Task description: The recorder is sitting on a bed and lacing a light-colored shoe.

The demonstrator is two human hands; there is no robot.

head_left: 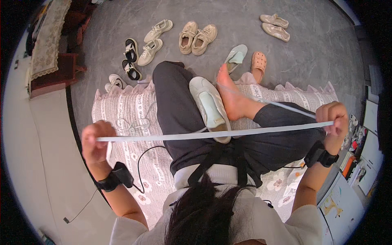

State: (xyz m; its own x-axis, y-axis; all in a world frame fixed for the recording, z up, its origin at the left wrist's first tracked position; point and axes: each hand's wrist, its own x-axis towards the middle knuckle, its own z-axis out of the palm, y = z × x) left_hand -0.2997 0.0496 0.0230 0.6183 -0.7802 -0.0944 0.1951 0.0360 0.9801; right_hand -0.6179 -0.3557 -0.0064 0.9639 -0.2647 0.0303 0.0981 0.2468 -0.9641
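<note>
A flat white shoelace (220, 133) is stretched taut across my lap between my two raised hands. My left hand (94, 141) is closed on one end, a short tail hanging below the fingers. At the other side, my right hand (334, 117) is closed round the lace, and a slack length runs from it back over my bare foot (233, 98). Under the lace, on my dark trousers (175, 110), lies a pale sneaker (208, 107) with a mint-green tongue; no lace is visible threaded through its upper part. Its heel end is partly covered by the taut lace.
I sit on a pink-white patterned bedspread (122, 108) with a ruffled edge. On the grey floor stand a matching mint-tongued sneaker (237, 55), a pink clog (259, 63), beige sneakers (198, 38) and several other shoes. A black cable (141, 163) hangs from my left wrist band.
</note>
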